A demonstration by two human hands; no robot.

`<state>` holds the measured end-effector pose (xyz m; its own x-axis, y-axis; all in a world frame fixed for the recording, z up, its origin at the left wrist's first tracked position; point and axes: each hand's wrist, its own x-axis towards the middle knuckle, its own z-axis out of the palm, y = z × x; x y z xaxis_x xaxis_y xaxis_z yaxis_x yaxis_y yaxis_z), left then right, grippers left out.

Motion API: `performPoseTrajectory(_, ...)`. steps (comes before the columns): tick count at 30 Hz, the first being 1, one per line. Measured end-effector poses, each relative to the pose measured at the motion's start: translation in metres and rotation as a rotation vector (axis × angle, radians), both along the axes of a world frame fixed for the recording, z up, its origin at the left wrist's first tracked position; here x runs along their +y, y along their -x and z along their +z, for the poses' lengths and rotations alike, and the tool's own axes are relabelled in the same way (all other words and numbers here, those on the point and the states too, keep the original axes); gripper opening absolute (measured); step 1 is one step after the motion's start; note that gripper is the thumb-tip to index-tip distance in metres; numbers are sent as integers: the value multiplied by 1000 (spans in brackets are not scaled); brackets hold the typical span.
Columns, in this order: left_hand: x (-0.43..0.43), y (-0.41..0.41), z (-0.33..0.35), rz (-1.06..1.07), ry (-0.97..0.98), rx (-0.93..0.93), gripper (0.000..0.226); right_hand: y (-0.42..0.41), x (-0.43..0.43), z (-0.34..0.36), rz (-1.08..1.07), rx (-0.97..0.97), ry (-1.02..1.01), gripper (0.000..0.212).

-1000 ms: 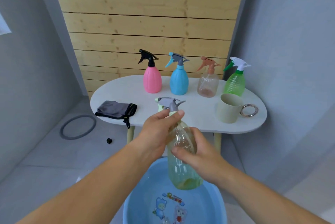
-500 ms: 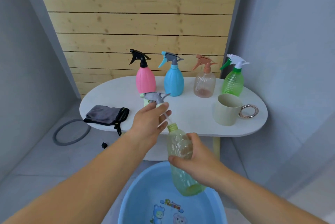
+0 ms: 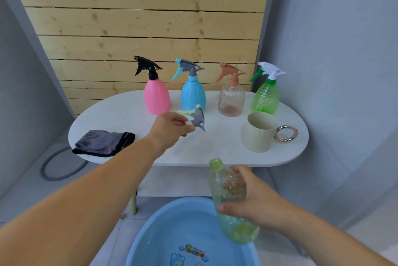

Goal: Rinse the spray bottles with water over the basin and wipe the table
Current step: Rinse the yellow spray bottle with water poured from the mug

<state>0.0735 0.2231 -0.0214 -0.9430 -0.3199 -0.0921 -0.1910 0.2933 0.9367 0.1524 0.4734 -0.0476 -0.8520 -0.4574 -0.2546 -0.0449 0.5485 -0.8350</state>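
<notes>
We face a pale wooden plank wall set between grey walls, with a white oval surface in front of it. Four capped spray bottles stand upright in a row along the back of the surface: a pink bottle, a blue bottle, a clear brownish bottle and a green bottle. A beige mug with a metal ring handle stands near the right end, in front of the green bottle. A folded grey cloth lies at the left edge.

Our left hand reaches out over the middle of the surface, its grip pinching a grey and pale green spray head, which is off its bottle and just in front of the blue one. Our right hand is lower and nearer to us, its grip wrapped round the body of an uncapped bottle of clear yellow-green plastic. That bottle is tilted, its open neck pointing up and left towards the edge of the surface, its base over the right rim of the blue basin on the floor. The basin has a cartoon print inside.
</notes>
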Motion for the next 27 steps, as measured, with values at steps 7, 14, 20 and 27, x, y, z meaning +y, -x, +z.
performPoseTrajectory(7,-2,20,-33,-145,390,-110,34,9,-14,-3,-71,89,64,67)
performPoseTrajectory(14,3,-2,-23,-150,737,87,47,14,-20,-5,-106,109,155,65)
performPoseTrajectory(20,32,-73,2,-449,-308,-65,44,17,-23,2,-177,171,329,73)
performPoseTrajectory(27,49,-111,3,-436,-376,-91,45,4,-24,21,8,121,347,74)
